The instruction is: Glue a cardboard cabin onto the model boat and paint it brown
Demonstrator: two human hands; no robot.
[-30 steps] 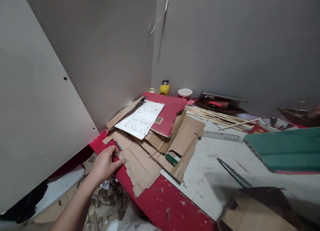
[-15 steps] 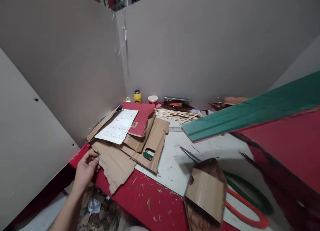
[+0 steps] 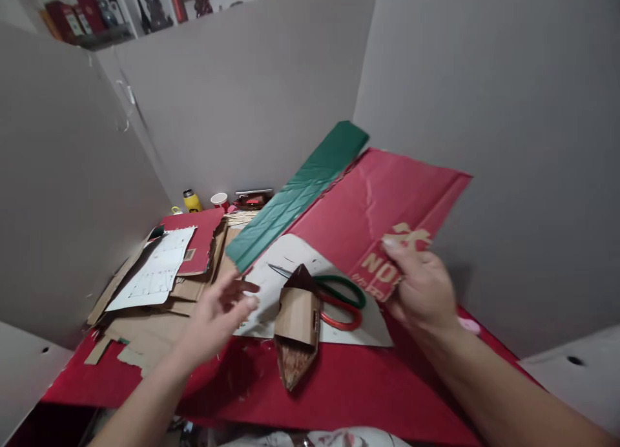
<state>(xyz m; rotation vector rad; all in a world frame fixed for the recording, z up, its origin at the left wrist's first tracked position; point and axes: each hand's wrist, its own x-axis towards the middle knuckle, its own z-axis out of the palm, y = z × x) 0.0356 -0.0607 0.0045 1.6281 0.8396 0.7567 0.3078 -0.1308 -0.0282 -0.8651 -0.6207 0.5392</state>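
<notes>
My right hand [image 3: 421,285] grips a large sheet of red cardboard [image 3: 358,214] by its lower right part, thumb on the printed face. Along the sheet's far edge runs a green flap [image 3: 300,188], tilted up over the table. Close to the flap's lower left corner is my left hand [image 3: 220,318], its fingers apart and nothing in it. Below the sheet lies a small brown boat-shaped cardboard piece [image 3: 296,321] with a tan band across it. Scissors [image 3: 349,318] with one green and one red-orange handle lie partly behind that piece, on a white sheet [image 3: 334,336].
Torn brown cardboard [image 3: 155,334] is piled at the left, with a drawn paper plan [image 3: 157,266] and a red board [image 3: 201,230] on top. A yellow bottle [image 3: 192,201] and a cup [image 3: 219,200] stand at the back. Grey panels enclose the red table [image 3: 358,382].
The view has swung right. My left hand has left the cardboard pile and come toward the green flap. My right hand now shows, and the red cardboard has shifted toward the middle.
</notes>
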